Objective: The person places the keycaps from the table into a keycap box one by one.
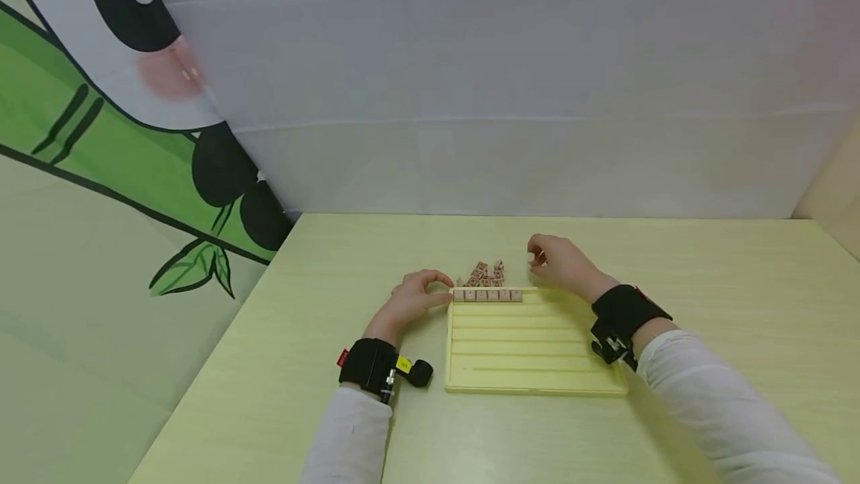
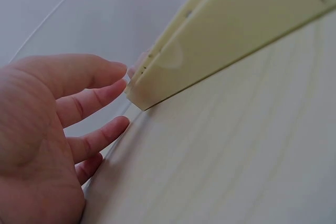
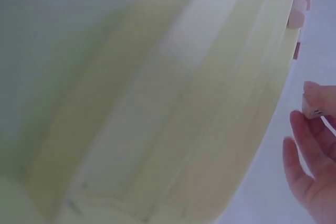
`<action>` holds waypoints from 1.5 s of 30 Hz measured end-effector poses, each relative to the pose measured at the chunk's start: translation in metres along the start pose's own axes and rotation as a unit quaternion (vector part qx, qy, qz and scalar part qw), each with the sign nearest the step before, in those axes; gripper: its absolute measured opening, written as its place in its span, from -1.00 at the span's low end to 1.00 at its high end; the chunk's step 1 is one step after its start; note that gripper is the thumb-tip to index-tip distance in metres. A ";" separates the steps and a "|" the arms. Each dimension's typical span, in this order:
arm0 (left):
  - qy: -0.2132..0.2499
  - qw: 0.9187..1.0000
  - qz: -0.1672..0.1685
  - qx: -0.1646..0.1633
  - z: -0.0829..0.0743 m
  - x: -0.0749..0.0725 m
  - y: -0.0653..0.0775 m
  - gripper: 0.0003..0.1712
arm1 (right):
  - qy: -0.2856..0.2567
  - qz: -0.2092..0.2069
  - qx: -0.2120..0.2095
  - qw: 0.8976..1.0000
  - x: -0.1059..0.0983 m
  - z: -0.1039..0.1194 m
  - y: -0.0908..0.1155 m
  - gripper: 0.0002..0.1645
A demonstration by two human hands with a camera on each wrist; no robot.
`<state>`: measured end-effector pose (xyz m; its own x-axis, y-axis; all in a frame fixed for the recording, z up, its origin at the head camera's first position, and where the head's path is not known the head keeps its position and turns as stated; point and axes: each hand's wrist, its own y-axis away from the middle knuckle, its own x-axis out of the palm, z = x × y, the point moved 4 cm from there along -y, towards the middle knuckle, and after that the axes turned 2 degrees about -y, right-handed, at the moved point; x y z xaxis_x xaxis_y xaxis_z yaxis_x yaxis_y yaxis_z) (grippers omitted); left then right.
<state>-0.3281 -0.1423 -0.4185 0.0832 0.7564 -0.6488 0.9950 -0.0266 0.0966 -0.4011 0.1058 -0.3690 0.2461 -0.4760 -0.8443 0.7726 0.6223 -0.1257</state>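
A pale yellow ridged tray (image 1: 537, 361) lies flat on the table. Along the left part of its far groove stands a row of small square tiles (image 1: 487, 295). Loose tiles (image 1: 485, 275) are heaped just behind the far edge. My left hand (image 1: 410, 301) is at the tray's far left corner, its thumb and fingertips at the edge with the fingers slightly bent, as the left wrist view also shows. Beyond the far edge, to the right of the heap, my right hand (image 1: 567, 269) pinches one small tile (image 3: 311, 110) between thumb and fingers; its marking is too small to read.
Light wood-patterned table (image 1: 336, 260) surrounds the tray. Behind its far edge rises a pale cloth backdrop (image 1: 504, 95) with a cartoon print at the left. Black straps with cameras (image 1: 419, 373) sit on both wrists.
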 end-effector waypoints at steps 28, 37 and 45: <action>0.001 1.000 -0.001 -0.008 0.002 0.001 -0.002 -0.76 | 0.023 0.059 -0.037 0.997 -0.005 0.012 0.010 -0.82; 0.009 1.000 -0.008 -0.016 0.000 0.002 -0.005 -0.76 | 0.049 0.111 -0.056 0.991 -0.006 0.015 0.009 -0.92; 0.001 1.000 -0.017 -0.018 -0.004 0.004 -0.012 -0.73 | 0.067 0.127 -0.064 0.988 -0.008 0.013 0.006 -0.93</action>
<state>-0.3397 -0.1369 -0.4194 0.0483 0.7584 -0.6500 0.9946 0.0232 0.1009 -0.3912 0.1052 -0.3560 0.3357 -0.2131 -0.9176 0.6135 0.7886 0.0413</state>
